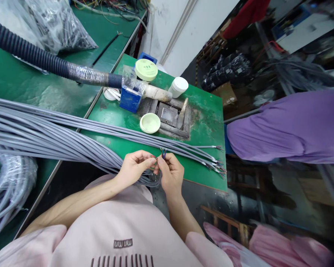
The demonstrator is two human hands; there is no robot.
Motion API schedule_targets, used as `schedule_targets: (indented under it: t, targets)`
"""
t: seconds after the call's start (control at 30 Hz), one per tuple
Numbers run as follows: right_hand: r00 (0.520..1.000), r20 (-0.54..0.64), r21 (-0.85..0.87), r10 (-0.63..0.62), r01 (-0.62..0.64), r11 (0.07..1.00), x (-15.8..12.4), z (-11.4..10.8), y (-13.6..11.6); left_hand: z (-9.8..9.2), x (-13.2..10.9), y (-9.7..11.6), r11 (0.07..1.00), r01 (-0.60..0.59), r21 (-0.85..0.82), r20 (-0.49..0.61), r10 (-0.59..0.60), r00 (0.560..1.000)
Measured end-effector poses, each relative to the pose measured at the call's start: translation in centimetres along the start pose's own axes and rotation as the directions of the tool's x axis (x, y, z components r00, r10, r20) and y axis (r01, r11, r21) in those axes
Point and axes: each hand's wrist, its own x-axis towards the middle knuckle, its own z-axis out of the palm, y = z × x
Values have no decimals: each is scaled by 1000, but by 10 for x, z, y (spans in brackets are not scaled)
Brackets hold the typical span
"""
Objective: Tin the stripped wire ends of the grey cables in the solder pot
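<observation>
Close together at the table's near edge, my two hands pinch the thin coloured wires [163, 152] at a cable end. My left hand [137, 165] has thumb and forefinger closed on a reddish wire. The fingers of my right hand [172, 172] are pressed around the wires, whose tips stick up above the thumb. Beneath the hands hangs the bundle of grey cables [97, 152], coming from the left. Just beyond lies another row of grey cables [144, 138], with stripped, multicoloured ends [218, 168] at the right edge of the table.
On the green table [206, 107] stand a soot-marked solder pot [168, 114], a pale green dish [150, 123], a round lid [146, 69], a white tub [178, 86] and a blue box [130, 99]. A ribbed hose [25, 48] crosses from the left. A purple-clad person [286, 126] is at right.
</observation>
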Motion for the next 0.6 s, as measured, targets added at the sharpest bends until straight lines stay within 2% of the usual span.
schedule_targets:
  t: [0.23,0.43,0.6]
  targets:
    - [999,31,-65,-9,11,998,15,-10,-3,3,10,-5,999,1,34,-38,1,999]
    - [998,43,-108,-44,49,993,41,-24,-14,21,29,-5,999,-31,-14,14,31,999]
    - [997,32,-147,-68,72,987,66,-34,-18,30,47,-5,998,25,-51,29,-23,999]
